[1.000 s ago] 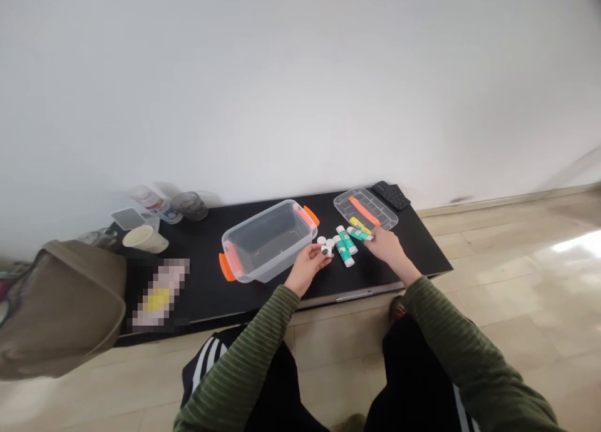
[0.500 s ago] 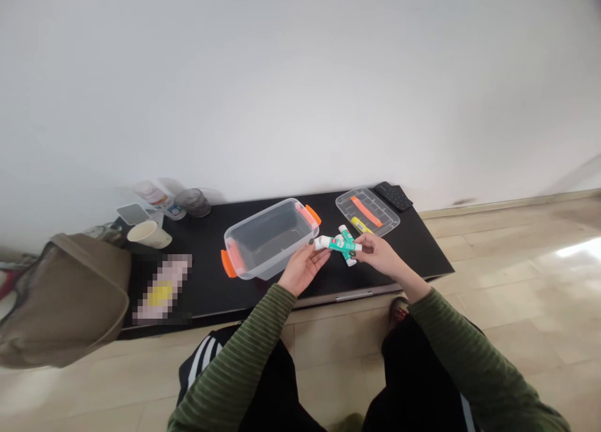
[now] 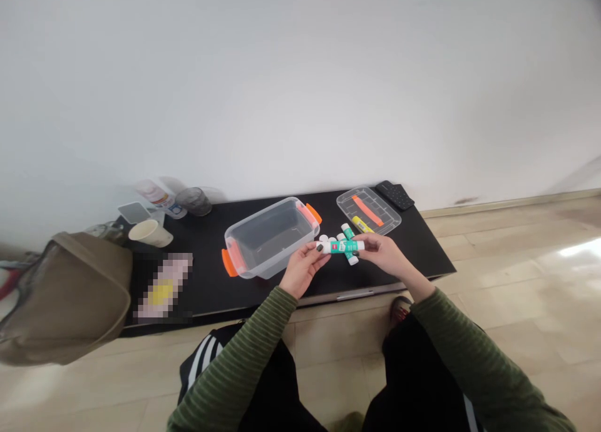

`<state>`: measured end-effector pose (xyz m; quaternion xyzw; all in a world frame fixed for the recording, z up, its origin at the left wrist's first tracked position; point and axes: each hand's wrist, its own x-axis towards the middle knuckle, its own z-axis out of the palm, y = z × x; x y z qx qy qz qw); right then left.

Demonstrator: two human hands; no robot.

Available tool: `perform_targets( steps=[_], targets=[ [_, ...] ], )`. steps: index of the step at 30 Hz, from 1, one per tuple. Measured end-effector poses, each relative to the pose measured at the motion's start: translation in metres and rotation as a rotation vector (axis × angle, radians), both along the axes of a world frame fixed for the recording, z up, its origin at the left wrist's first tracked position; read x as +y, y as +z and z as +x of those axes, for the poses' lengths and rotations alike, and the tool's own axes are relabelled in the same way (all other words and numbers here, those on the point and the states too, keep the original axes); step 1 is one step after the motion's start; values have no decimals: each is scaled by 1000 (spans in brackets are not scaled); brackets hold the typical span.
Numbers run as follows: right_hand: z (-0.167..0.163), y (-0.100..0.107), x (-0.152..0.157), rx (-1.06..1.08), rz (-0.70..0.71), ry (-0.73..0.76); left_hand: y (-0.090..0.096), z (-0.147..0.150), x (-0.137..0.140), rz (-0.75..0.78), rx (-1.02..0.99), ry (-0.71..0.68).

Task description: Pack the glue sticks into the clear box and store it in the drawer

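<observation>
- My left hand (image 3: 303,270) pinches the white left end of a green-and-white tube (image 3: 340,247), thumb and fingers closed on it.
- My right hand (image 3: 382,254) grips its right end, so I hold the tube level, near the table's middle; its label carries a red patch and pale lettering too small to read.
- Behind it, two similar tubes (image 3: 347,230) lie on the black table (image 3: 220,297), their print unreadable; small white round pieces (image 3: 323,238) sit near my left fingertips.
- Just beyond, the yellow tube (image 3: 361,225) touches or overlaps the clear lid (image 3: 345,198), I can't tell which; its writing is illegible.
- Left of the tubes stands my clear box (image 3: 277,264), open, with orange handles.
- At far left, a white bottle (image 3: 162,201) wears a blurred red-and-blue label.
</observation>
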<state>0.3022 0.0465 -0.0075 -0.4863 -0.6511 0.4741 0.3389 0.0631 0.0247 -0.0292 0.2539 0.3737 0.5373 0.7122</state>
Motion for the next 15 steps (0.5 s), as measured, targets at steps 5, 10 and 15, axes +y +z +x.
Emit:
perform_targets(
  steps=[5, 10, 15],
  targets=[
    [1, -1, -1, 60, -34, 3, 2, 3, -1, 9, -4, 5],
    [0, 1, -2, 70, -78, 2, 3, 4, -1, 32, 24, -3],
    [1, -1, -2, 116, -176, 3, 5, 4, -1, 55, 34, -13]
  ],
)
